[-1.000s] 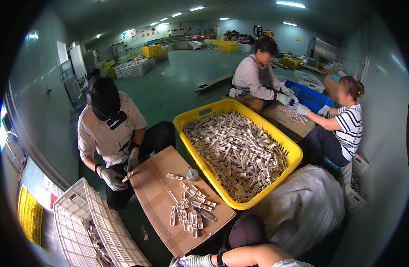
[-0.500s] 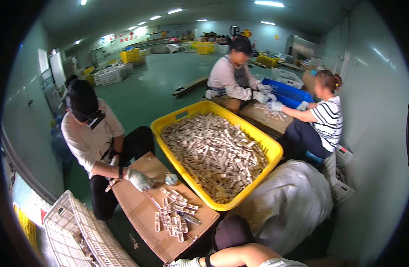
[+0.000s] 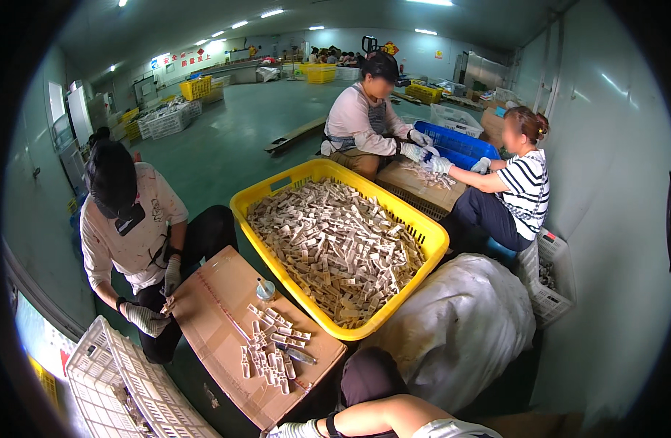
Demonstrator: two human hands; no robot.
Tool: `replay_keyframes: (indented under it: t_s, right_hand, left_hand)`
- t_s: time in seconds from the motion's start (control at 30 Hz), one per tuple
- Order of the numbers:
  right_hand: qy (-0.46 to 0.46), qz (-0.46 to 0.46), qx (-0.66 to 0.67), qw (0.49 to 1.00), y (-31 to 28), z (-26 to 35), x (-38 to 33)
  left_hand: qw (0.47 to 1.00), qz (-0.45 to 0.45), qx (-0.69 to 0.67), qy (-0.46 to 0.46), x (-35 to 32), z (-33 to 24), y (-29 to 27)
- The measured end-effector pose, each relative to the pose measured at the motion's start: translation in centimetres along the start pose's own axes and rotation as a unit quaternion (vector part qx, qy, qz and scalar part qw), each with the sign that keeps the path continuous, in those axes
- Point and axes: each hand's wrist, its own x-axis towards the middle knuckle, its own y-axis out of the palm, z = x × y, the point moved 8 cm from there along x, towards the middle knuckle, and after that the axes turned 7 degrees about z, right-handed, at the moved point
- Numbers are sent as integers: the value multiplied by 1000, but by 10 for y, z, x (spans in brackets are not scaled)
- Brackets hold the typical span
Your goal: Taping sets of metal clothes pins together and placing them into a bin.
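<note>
My right hand [image 3: 297, 430], in a pale striped work glove, shows only in part at the lower edge, with a dark band around the wrist. Its fingers fall outside the picture, so what they hold is hidden. Closest to it is the near end of a cardboard box [image 3: 217, 299]. On that box lies a loose heap of small pale pieces with rectangular hollows [image 3: 262, 347]. A slim grey tool [image 3: 300, 355] rests at the heap's right side. Behind the heap stands a small round pot [image 3: 265, 292] with a stick in it. My left hand is out of sight.
A large yellow crate [image 3: 441, 252] full of similar pieces stands beyond the box. Right of it slumps a white sack [image 3: 459, 328]. A white crate [image 3: 131, 387] stands lower left. One co-worker [image 3: 135, 219] sits across the box; two others work by a blue crate [image 3: 459, 150].
The whole view has shifted slightly. The co-worker across the box has drawn a gloved hand back from the box top, and both that person's hands are now at its left edge around a small piece.
</note>
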Motion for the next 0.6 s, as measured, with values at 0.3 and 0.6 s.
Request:
replay_keyframes:
  t_s: [0.3, 0.6]
  right_hand:
    - [-5, 14, -28, 999, 3, 0, 2]
    - [-10, -2, -61, 998, -1, -2, 3]
  left_hand:
    - [1000, -10, 11, -3, -4, -8, 13]
    - [999, 5, 36, -19, 11, -17, 45]
